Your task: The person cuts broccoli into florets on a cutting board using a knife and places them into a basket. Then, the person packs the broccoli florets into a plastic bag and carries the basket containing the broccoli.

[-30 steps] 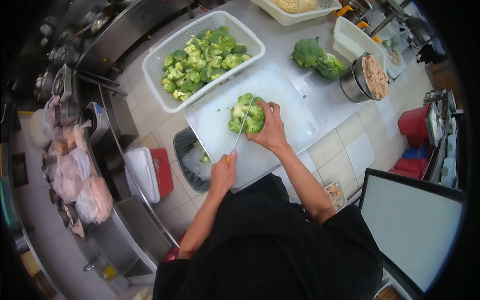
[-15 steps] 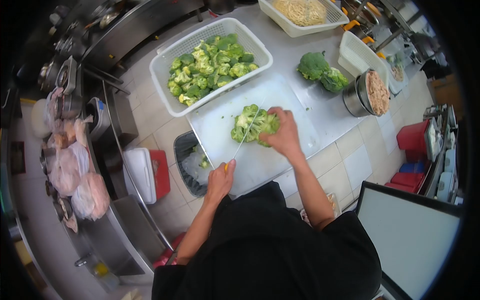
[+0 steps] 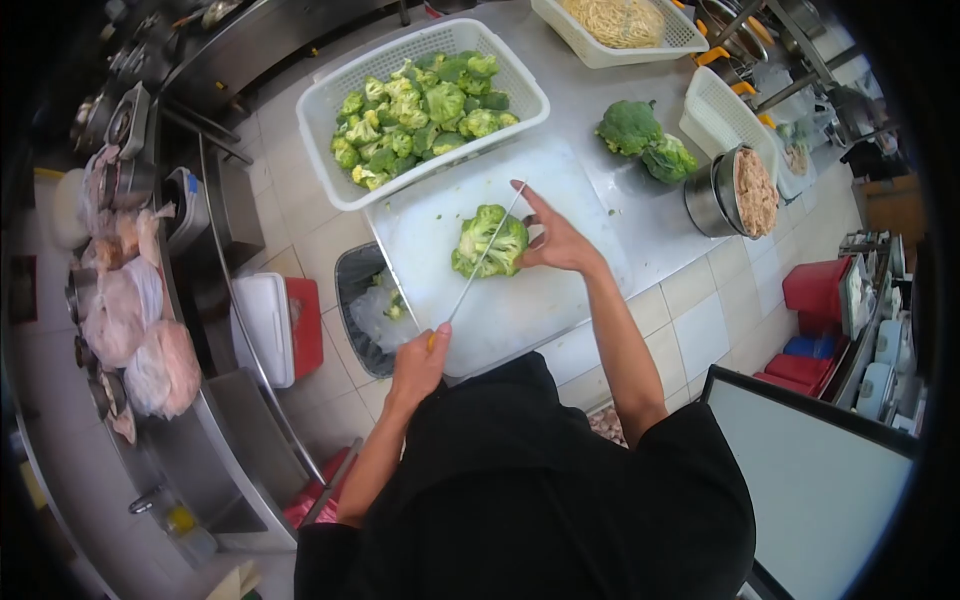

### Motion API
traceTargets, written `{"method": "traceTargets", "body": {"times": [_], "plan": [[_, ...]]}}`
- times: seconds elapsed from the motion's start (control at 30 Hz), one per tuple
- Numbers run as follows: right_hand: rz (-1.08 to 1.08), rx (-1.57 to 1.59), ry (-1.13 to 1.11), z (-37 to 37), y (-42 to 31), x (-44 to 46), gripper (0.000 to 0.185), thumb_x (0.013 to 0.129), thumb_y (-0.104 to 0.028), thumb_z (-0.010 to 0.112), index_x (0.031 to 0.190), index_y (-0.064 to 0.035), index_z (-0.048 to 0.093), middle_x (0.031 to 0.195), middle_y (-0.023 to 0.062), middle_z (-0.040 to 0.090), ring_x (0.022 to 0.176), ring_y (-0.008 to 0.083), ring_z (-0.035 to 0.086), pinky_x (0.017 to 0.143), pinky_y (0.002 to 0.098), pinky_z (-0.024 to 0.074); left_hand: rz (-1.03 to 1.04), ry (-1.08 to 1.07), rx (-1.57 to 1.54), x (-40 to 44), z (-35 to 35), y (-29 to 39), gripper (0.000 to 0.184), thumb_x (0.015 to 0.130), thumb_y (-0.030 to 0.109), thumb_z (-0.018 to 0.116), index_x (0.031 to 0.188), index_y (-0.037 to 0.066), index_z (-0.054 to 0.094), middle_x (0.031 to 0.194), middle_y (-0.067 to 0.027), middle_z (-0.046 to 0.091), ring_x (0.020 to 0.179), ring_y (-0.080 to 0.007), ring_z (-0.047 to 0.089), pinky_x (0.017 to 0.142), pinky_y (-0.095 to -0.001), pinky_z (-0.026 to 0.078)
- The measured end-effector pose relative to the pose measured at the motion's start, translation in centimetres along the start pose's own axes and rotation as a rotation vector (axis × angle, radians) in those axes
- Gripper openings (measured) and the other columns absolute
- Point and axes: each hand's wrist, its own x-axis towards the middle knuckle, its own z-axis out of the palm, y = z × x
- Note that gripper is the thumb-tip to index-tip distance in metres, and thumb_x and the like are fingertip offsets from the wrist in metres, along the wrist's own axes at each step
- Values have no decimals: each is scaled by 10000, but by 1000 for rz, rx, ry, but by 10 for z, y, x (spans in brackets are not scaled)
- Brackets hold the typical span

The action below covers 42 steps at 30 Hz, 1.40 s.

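Note:
A knife [image 3: 473,277] with a yellow handle is held in my left hand [image 3: 420,366], its fingers wrapped round the handle. The blade lies slantwise over a green broccoli piece [image 3: 492,241] on the white cutting board [image 3: 560,300]. My right hand [image 3: 555,236] is at the right side of this piece, fingers spread; its thumb side touches the broccoli's edge, and one fingertip is by the blade's tip. Cut florets [image 3: 415,115] fill a white perforated basket [image 3: 330,165] behind the board. Two whole-looking broccoli heads [image 3: 632,127] lie on the steel table to the right.
Metal containers [image 3: 706,200] with pale shredded food stand at the table's right edge, near an oblong white basket [image 3: 725,112]. Another basket [image 3: 685,40] holds pale strips. A lined bin [image 3: 355,330] is below the board's left edge. A dark-framed pale panel [image 3: 810,480] is at right.
The broccoli piece has turned and looks more compact than half a second ago. My right hand has opened its fingers and reaches toward the blade's tip. The whole view has shifted slightly.

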Motion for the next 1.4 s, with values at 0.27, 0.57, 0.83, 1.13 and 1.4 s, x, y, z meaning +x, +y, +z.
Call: {"method": "traceTargets", "body": {"times": [0.27,0.57,0.83,1.13,1.4], "plan": [[-47,-127,-68,33,12,-7,910,570,-136,780,1415,-221,455,1064,138,514,1000,327,562,924,388,472,-38,41,-113,-30,-19,6,611,1015,496,428,788,-42,605,702,-245,614,710,-434,618,675,-464,472],[12,-173,510,93,-17,-28,687,573,-159,783,1217,-147,544,1094,159,506,970,365,580,837,433,518,156,191,-140,-41,-8,58,531,1024,449,444,870,-39,585,730,-301,605,723,-514,596,667,-535,458],[67,-218,547,108,-27,-31,673,616,-136,764,1231,-147,491,1166,199,488,1004,432,586,822,488,534,87,156,152,-3,10,29,598,1019,478,405,891,-68,612,816,-364,622,808,-551,600,748,-593,463],[143,-275,307,70,-55,-41,621,588,-114,778,1149,-108,511,1070,183,575,982,395,608,847,460,509,43,114,134,3,3,19,613,1010,499,413,876,-62,621,830,-348,631,854,-536,603,798,-575,453],[-394,-208,680,-6,-102,62,689,635,-147,829,1244,-74,515,1158,156,640,997,294,656,796,355,537,24,130,29,1,8,-9,632,1009,506,409,849,-64,629,809,-338,626,844,-525,605,758,-538,461]]}}
